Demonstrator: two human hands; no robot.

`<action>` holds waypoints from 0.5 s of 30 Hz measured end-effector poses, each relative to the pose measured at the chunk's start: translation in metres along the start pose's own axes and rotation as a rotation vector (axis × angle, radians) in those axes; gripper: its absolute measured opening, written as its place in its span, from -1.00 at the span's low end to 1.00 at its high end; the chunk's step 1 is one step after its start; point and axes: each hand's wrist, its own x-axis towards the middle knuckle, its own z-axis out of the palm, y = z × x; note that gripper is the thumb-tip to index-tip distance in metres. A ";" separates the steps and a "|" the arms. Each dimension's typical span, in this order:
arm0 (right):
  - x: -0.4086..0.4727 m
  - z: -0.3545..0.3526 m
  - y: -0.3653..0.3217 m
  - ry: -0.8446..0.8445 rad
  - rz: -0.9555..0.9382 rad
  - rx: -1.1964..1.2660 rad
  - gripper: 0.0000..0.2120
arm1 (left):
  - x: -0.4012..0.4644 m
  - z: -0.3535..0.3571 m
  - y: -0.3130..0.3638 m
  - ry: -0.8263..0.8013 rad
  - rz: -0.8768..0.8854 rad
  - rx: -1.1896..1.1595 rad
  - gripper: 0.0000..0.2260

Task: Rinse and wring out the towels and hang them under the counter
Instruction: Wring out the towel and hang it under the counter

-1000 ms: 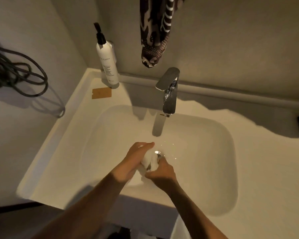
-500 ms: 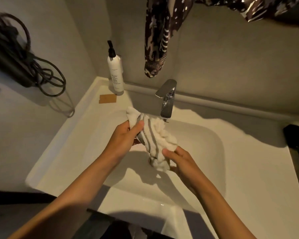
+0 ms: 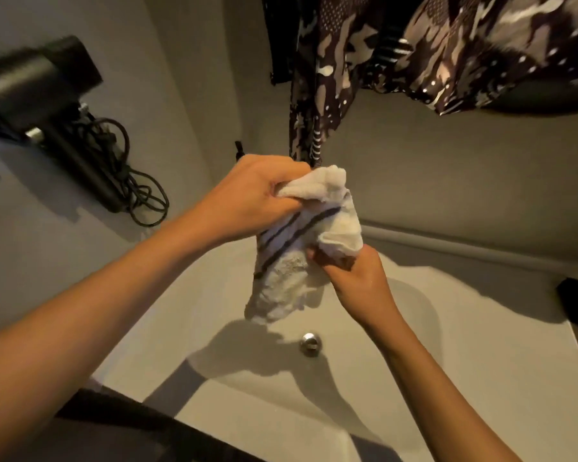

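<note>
So I've got the towel (image 3: 297, 248) held up in the air over the sink (image 3: 447, 328), right above the drain (image 3: 310, 343), with both hands clamped on it. My left hand (image 3: 247, 198) has the top corner bunched in a fist up high, and my right hand (image 3: 357, 278) is pinching a fold lower down and to the right, so the 2 grips sit close together on a diagonal. The rest of the towel hangs down and left from between them, long axis roughly vertical, loose end dangling free above the basin. It's white terry with a few dark stripes, all scrunched and lumpy, and looks damp to me. I reckon the next move is spreading my hands apart along that hanging length so I can shake it open for hanging under the bench.
</note>
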 end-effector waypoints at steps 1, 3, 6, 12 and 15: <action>0.002 -0.003 -0.004 0.021 -0.038 -0.015 -0.88 | 0.001 -0.005 -0.003 0.051 -0.067 0.001 -0.78; 0.005 -0.012 -0.015 0.069 -0.057 -0.021 -0.84 | 0.000 -0.011 -0.006 0.174 -0.251 -0.108 -0.70; 0.010 -0.021 -0.031 0.064 0.090 0.137 -0.63 | -0.002 -0.012 -0.013 0.261 -0.501 -0.405 -0.64; 0.012 -0.002 -0.045 -0.149 0.327 0.819 -0.57 | -0.005 0.007 -0.021 0.169 -0.630 -1.340 -0.67; 0.008 0.010 -0.027 -0.071 0.369 0.435 -0.72 | -0.006 0.024 -0.038 0.248 -0.747 -1.213 -0.75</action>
